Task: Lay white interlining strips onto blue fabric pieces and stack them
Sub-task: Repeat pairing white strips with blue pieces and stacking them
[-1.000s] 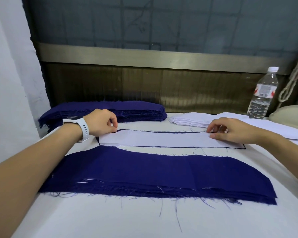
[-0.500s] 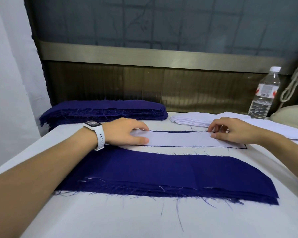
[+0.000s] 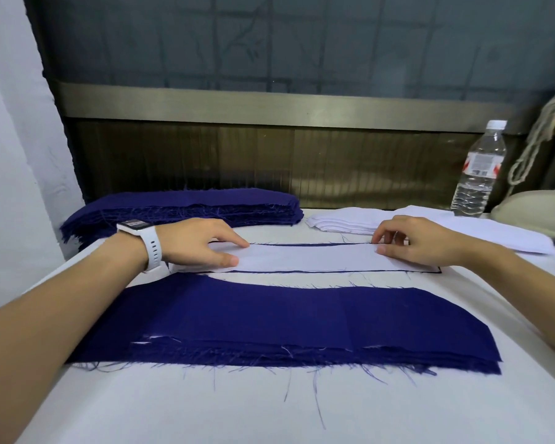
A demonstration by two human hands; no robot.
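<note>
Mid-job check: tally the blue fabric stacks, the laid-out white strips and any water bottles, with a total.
Dark blue fabric piece stacks: 2, far stack, near stack
Laid-out white interlining strip: 1
Clear plastic water bottle: 1
Total: 4

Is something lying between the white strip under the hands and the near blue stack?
Nothing visible does. Only a bare band of table separates the white strip from the near blue stack.

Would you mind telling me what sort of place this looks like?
Probably a garment workshop: a stack of cut blue fabric pieces, a pile of white strips, and left hand and right hand on an interlining strip.
</note>
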